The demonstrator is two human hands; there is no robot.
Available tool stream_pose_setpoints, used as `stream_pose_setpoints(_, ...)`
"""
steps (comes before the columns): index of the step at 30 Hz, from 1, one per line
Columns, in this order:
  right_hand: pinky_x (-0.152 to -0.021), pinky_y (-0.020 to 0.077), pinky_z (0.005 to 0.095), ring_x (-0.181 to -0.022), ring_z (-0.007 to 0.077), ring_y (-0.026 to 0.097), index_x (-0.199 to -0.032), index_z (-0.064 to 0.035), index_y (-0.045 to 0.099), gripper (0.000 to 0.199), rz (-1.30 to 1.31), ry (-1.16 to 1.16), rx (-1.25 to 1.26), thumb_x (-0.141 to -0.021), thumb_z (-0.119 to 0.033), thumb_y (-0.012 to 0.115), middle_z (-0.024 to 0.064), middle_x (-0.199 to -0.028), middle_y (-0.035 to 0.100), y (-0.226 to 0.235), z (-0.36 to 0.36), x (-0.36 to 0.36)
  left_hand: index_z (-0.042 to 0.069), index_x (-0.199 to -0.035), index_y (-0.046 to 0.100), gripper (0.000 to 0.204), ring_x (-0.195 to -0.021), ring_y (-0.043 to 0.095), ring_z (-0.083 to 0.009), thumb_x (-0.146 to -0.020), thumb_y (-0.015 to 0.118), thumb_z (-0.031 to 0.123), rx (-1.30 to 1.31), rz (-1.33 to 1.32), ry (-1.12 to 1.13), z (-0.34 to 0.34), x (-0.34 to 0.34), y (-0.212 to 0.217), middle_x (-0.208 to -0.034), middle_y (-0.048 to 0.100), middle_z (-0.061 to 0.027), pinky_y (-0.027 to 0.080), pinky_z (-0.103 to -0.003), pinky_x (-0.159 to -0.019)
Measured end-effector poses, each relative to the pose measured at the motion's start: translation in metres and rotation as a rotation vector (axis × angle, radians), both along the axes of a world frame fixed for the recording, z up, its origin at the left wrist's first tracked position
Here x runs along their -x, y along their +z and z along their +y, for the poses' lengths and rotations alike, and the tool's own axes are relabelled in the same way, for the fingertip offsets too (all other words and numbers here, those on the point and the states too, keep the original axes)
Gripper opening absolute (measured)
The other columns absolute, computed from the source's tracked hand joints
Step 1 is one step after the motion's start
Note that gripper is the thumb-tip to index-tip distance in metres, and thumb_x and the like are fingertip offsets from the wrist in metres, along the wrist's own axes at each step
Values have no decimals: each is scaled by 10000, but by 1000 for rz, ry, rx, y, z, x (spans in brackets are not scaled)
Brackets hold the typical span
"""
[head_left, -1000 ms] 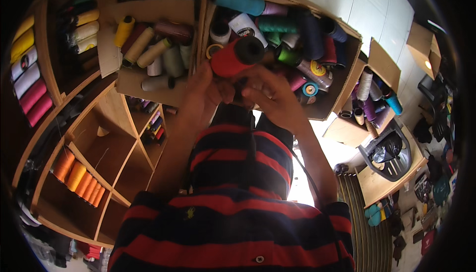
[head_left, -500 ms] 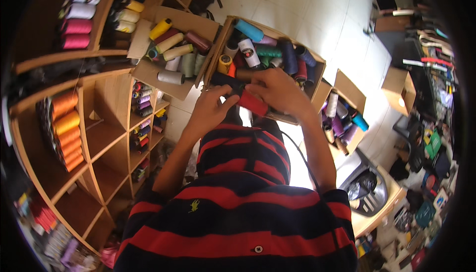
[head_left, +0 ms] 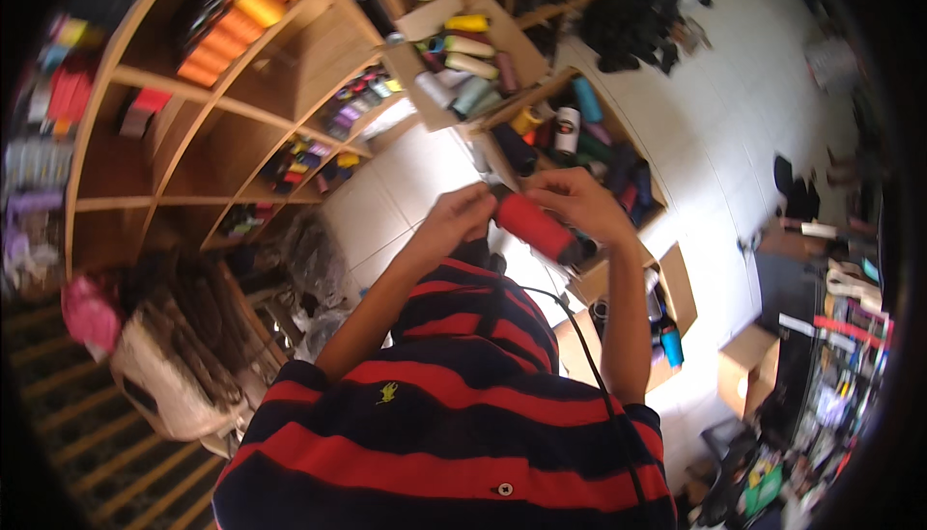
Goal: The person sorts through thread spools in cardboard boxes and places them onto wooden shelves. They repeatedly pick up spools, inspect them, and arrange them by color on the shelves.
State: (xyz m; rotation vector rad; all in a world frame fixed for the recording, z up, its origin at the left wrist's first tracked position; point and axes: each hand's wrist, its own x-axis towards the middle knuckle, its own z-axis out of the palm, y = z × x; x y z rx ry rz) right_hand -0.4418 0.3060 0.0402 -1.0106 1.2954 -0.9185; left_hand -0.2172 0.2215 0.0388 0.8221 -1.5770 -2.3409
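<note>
red thread spool [head_left: 533, 226]: thick cylinder, body wrapped in bright red thread, dark ends showing past winding. winding looks smooth; blur hides single strands. pose: tipped over, long axis slanting from upper left to lower right. held up in air between both hands. left hand [head_left: 463, 213] has fingers closed on dark upper-left end. right hand [head_left: 581, 204] has fingertips at upper side of red body; exact grip unclear. dark lower-right end shows below right hand.

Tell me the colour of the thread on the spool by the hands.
The thread is red, best seen in the head view.
</note>
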Motion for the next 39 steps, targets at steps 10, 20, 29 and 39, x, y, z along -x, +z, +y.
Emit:
stream_pose_setpoints(10,-524,396,386,-519,323,529,-747,43,598,256,668,15,509,-848,-176,683,193,-605,548,90,-48,-142,48,-871,608,192,-540,450,-48,-949,633,223,374,-136,810,29,-94,14,-655,523,24,336,-241,-488)
stream_pose_setpoints(20,-493,384,268,-533,89,499,-795,49,637,117,172,101,826,-839,-31,711,71,-660,590,79,-99,-308,90,-958,530,251,-612,522,-129,-1008,507,335,-100,379,1354,11,-213,39,-895,613,-54,415,-273,-565)
stream_pose_setpoints(29,-544,450,299,-666,176,607,-818,43,602,120,111,110,877,-832,-9,710,110,-798,590,54,-195,-417,62,-1185,517,395,-619,478,-112,-1037,388,405,-377,618,1235,-50,-318,36,-1039,668,-124,413,-253,-599)
stream_pose_setpoints(39,-849,478,286,-948,129,580,-990,6,516,219,-223,451,531,-878,-61,693,77,-1053,586,47,-349,-532,116,-1119,554,414,-527,482,-89,-1024,377,478,-408,584,971,-186,-457,32,-762,629,-44,376,-251,-482)
